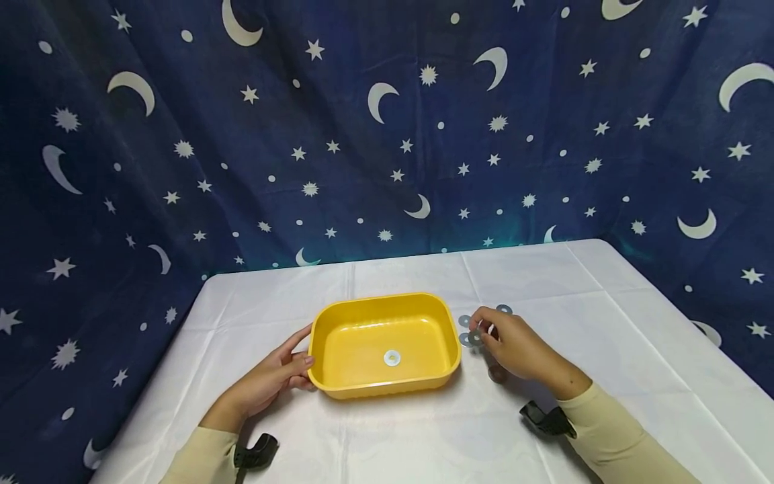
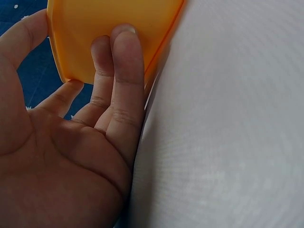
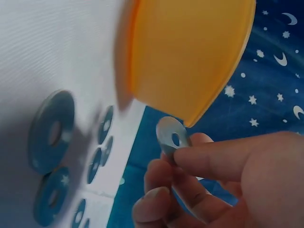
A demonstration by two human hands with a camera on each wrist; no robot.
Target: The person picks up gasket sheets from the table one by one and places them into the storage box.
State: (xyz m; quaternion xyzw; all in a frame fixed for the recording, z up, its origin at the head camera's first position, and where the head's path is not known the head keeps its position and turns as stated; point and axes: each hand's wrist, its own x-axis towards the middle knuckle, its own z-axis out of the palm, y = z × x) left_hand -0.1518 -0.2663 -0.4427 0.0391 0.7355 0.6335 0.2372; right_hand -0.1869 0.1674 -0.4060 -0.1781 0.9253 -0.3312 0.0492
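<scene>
A yellow rectangular tub with rounded corners stands on the white-covered table. My left hand holds its left end, the thumb over the rim and the other fingers against the outer wall. One flat metal washer lies inside on the tub floor. To the right of the tub, my right hand pinches a washer between thumb and fingertips. In the head view this hand is just above the tabletop, beside loose washers near the tub's right end.
Several more washers lie on the white tablecloth, one of them beyond the right hand. A dark blue curtain with moons and stars rises behind the table. Black bands show at both wrists.
</scene>
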